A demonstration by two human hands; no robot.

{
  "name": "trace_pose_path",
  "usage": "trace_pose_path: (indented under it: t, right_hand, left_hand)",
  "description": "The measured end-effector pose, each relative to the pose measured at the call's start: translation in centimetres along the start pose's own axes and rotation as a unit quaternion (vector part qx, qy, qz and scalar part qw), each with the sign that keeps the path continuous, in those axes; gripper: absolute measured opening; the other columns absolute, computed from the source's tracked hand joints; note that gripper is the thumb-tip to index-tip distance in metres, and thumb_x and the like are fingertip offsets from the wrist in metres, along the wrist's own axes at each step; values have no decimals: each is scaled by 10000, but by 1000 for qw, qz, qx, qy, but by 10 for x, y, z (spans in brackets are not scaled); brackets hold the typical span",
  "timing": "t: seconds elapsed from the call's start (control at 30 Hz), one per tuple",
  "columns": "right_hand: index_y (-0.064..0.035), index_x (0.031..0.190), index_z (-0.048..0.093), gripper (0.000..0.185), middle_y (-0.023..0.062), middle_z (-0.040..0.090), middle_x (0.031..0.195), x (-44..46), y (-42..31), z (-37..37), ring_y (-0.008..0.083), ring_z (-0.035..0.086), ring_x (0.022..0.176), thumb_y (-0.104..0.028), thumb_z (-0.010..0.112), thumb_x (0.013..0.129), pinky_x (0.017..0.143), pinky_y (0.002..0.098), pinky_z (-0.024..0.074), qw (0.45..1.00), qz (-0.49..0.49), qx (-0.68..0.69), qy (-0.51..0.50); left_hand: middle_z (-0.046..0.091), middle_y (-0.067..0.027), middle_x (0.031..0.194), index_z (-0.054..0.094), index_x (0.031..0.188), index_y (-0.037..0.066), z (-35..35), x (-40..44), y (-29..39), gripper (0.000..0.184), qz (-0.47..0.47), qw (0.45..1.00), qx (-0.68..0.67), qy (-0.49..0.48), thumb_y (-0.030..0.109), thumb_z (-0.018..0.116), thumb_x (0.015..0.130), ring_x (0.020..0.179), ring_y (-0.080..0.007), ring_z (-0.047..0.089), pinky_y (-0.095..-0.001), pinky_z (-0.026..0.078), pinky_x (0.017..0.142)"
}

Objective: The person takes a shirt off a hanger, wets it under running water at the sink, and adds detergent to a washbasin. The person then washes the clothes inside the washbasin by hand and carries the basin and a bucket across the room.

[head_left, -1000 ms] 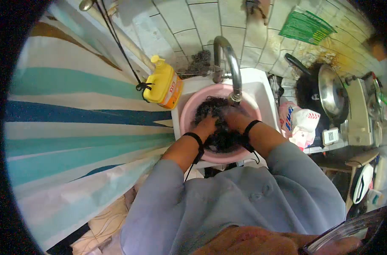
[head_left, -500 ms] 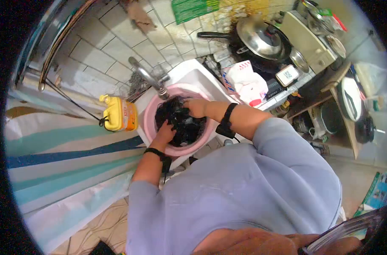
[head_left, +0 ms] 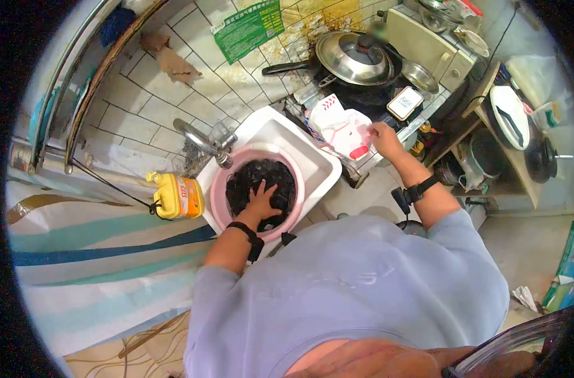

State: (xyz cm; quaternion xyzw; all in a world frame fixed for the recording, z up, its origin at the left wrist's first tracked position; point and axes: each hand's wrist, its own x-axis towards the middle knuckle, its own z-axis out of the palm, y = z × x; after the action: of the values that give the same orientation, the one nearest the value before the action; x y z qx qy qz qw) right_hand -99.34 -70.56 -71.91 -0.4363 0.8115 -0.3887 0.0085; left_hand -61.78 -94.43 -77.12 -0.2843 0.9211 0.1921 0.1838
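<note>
My left hand (head_left: 261, 203) lies on black wet cloth (head_left: 246, 179), its fingers spread. The cloth fills a pink basin (head_left: 219, 200), which stands in a white sink (head_left: 321, 169) under the tap (head_left: 202, 140). Over to the right, my right hand (head_left: 385, 140) is at the edge of a white plastic bag (head_left: 337, 126) with red markings. The fingertips look pinched on that edge. A black strap with a small device sits on each wrist.
A yellow jug (head_left: 176, 196) hangs left of the sink. Behind the bag, a lidded wok (head_left: 353, 60) sits on the stove, near a phone-like white device (head_left: 404, 103) and a metal bowl (head_left: 419, 77). Shelves with pots (head_left: 482, 157) are at right, a striped curtain (head_left: 110, 236) at left.
My right hand has left the black cloth in the basin and moved right to the plastic bag. My left hand stays on the cloth, its fingers now spread. The view has shifted.
</note>
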Motion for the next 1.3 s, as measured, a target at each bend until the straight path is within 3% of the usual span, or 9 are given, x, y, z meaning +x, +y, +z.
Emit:
trace_pose_path:
  t: [0.07,0.27,0.37,0.47,0.6,0.8,0.93,1.0,1.3]
  right_hand:
    - [17,948,632,222,140,643,785,-2,19,4,255,628,746,12,489,779,675,330,492,991,78,13,-106]
    - [3,917,660,191,20,559,599,-3,8,20,82,458,450,-32,506,810,398,238,341,895,285,292,-180]
    - [-20,823,655,132,43,563,606,2,-2,20,117,495,533,-61,536,786,492,308,427,871,261,313,-276]
    - [-4,742,618,90,117,601,659,3,16,47,213,560,599,-76,564,755,571,352,453,950,64,183,-246]
    - [-21,723,619,129,193,634,829,18,-3,38,382,596,749,-136,639,667,709,427,482,947,-219,-111,-206]
    - [-34,820,649,221,189,652,863,29,-26,50,340,639,847,-155,661,635,766,435,498,955,-61,-177,-232]
    - [-57,835,672,239,169,666,866,31,-32,38,319,650,835,-238,617,689,730,433,512,931,-23,-256,-260]
    - [-66,867,678,286,158,669,898,33,-27,44,312,648,865,-288,602,705,748,420,511,907,-27,-297,-299]
    - [-74,975,639,367,183,641,972,51,2,96,349,617,910,-320,621,703,770,432,487,921,64,-286,-255]
  left_hand:
    - [-33,-4,1522,387,1334,314,-1,7,8,809,-13,1000,-5,-15,306,799,638,1340,-497,39,-701,272,964]
    - [413,-171,1340,516,1128,92,0,23,-1,467,-1,997,71,5,86,709,702,1202,-457,394,-487,435,917]
    - [594,-257,905,523,986,-5,-19,13,-2,310,-22,982,-99,157,37,636,701,931,-427,564,-445,441,818]
    - [586,-270,932,515,970,-1,-34,0,-18,289,-56,964,-147,213,27,618,701,957,-442,548,-444,442,823]
    - [596,-142,892,520,958,-8,-67,-50,-16,273,-87,902,-313,285,-31,592,696,847,-262,585,-345,464,767]
    - [572,-116,954,511,1089,4,-4,-52,-109,380,-277,702,-605,254,-31,604,722,862,-193,556,-316,461,774]
    - [568,-122,1007,497,1145,11,4,-55,-102,437,-281,745,-564,221,-4,633,729,910,-196,551,-306,464,788]
    - [570,-144,1060,488,1176,15,20,-46,-113,480,-168,851,-426,258,30,661,729,965,-221,553,-307,464,814]
    - [544,-150,1167,490,1195,-2,-5,-57,-83,484,-223,876,-375,204,64,661,747,1101,-238,502,-311,400,948]
